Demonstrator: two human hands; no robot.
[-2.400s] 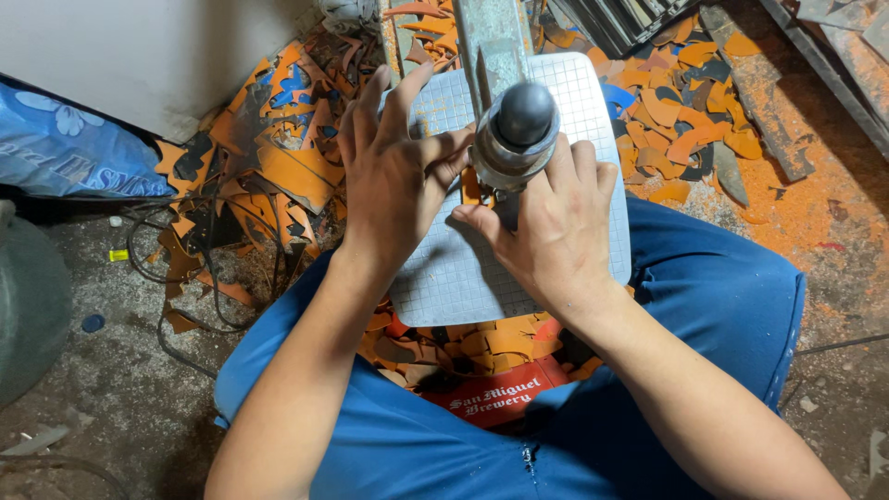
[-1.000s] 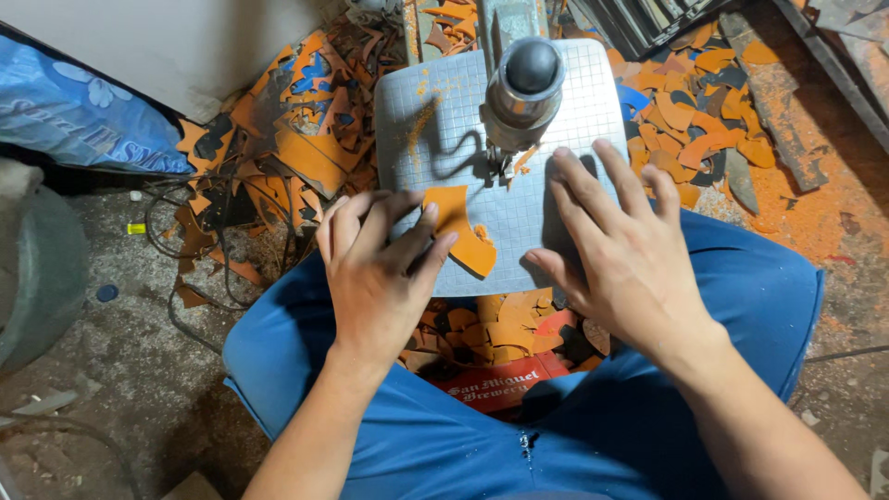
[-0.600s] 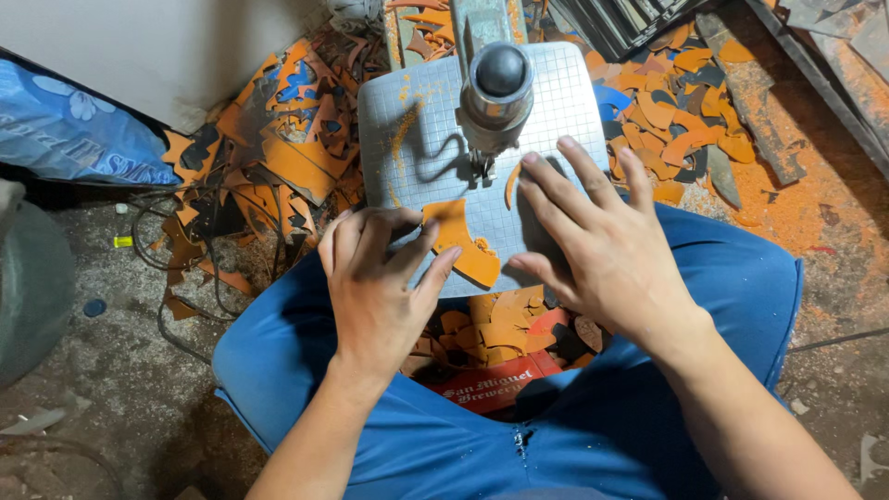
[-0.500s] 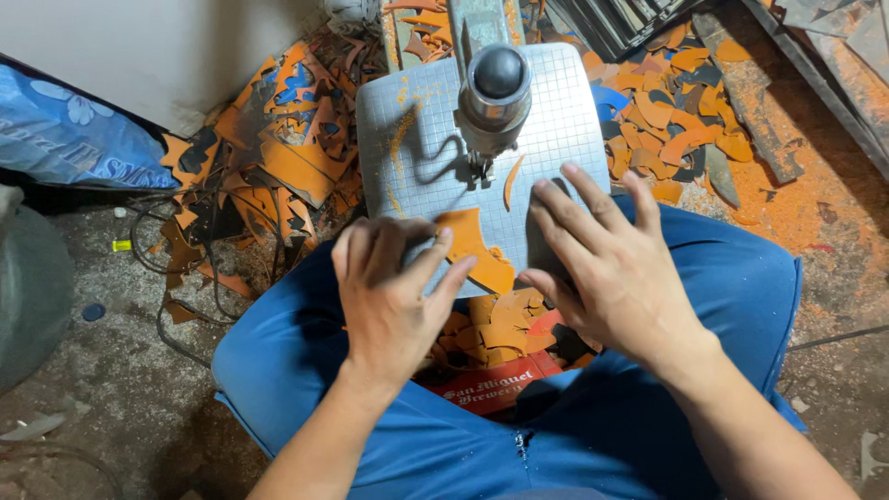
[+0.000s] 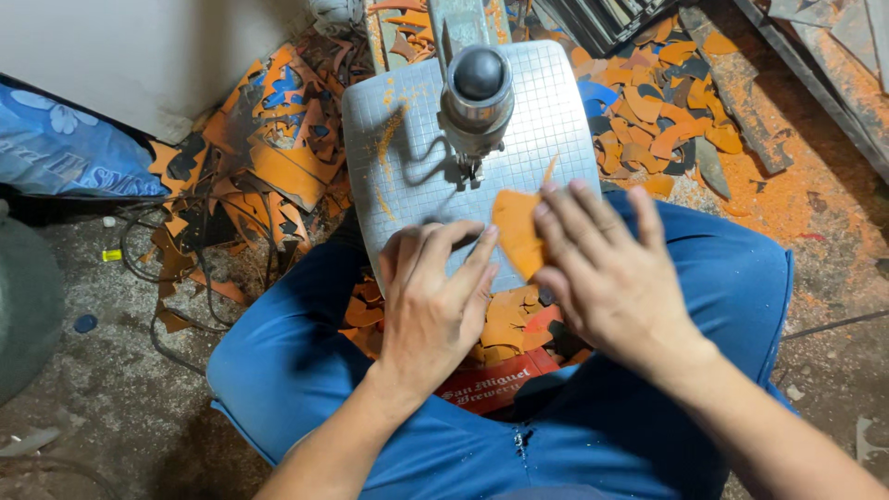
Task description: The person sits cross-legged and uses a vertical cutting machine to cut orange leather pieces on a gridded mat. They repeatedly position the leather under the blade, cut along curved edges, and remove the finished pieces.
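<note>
At the far left a blue printed sack [image 5: 65,153] lay against the wall, and next to it a heap of orange and dark offcuts [image 5: 264,176] was spread over the floor, which suggested that a good many pieces had already been trimmed. Further right stood the small gridded metal surface [image 5: 394,176] of a cutting machine, dusted with orange powder, with the round-topped machine head [image 5: 478,93] standing over its middle.

The left hand [image 5: 433,306] lay flat on the near edge of that surface, fingers spread and loose, gripping nothing; its fingertips rested just beside the orange piece [image 5: 517,231]. That piece lay on the surface a little below the machine head and clear of the blade area, so the cut on it looked either not yet started or paused. The right hand [image 5: 607,273] pressed down on the piece's right side with open, flat fingers, pinning it rather than clasping it.

Below the surface, more orange scraps [image 5: 505,329] lay between the blue-trousered knees. To the right, another scatter of orange and black trimmings [image 5: 662,120] covered the stained floor.
</note>
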